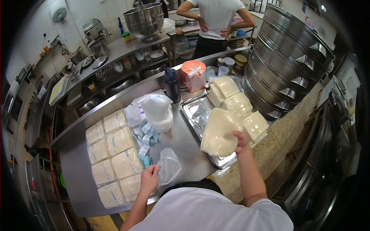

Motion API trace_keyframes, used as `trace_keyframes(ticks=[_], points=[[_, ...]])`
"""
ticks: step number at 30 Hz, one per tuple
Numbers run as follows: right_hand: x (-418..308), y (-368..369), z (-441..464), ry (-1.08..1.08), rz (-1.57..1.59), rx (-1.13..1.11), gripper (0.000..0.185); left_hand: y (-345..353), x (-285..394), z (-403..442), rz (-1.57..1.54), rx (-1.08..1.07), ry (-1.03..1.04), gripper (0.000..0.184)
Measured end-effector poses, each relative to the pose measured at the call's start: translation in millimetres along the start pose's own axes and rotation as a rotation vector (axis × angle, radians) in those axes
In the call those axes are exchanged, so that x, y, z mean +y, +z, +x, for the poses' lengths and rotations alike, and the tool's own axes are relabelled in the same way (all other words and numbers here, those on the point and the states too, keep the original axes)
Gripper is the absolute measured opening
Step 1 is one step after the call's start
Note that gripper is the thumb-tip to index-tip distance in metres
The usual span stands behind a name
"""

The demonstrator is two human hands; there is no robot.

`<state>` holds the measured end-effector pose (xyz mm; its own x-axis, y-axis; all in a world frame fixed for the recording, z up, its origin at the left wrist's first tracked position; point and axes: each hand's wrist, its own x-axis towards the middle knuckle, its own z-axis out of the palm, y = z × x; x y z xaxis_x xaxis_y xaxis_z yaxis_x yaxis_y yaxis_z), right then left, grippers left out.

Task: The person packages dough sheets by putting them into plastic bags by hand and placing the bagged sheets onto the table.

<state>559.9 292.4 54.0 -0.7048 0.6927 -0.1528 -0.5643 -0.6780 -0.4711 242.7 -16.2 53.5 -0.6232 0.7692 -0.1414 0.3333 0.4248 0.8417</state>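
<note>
My right hand is closed on the edge of a stack of pale, shiny dough sheets, held tilted above a metal tray. More square stacks of the same sheets lie along the tray's right side. My left hand pinches the edge of a clear plastic bag, low over the steel table. Just beyond it lies a strip of blue-and-white labels. Two columns of flat bagged packs cover the table's left part, each with a small blue mark.
White plastic bags, a dark bottle and an orange-lidded tub stand behind the work area. Tall stacked steel steamers rise at right. Across the counter, a person in a white shirt stands with hands on hips.
</note>
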Motion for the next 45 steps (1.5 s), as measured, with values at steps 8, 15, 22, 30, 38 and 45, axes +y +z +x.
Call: trace_keyframes(ticks=[8, 15, 22, 30, 38, 45], points=[[49, 46, 10, 0.199, -0.096, -0.074, 0.049, -10, 7, 13, 0.006, 0.085, 0.045, 0.021], [74, 105, -6, 0.351, -0.084, -0.14, 0.052, -4, 19, 45, 0.026, 0.221, 0.009, 0.018], [141, 115, -8, 0.523, -0.168, -0.162, 0.053, 10, 41, 65, -0.274, 0.214, 0.041, 0.022], [163, 92, 6, 0.517, -0.168, -0.021, 0.055, 4, 75, 33, -0.039, -0.004, 0.235, 0.026], [161, 80, 6, 0.446, 0.047, 0.019, 0.055, -4, 46, 21, 0.234, -0.064, 0.123, 0.02], [194, 69, 15, 0.339, 0.005, 0.211, 0.057, 5, 49, 21, 0.3, 0.079, 0.169, 0.013]])
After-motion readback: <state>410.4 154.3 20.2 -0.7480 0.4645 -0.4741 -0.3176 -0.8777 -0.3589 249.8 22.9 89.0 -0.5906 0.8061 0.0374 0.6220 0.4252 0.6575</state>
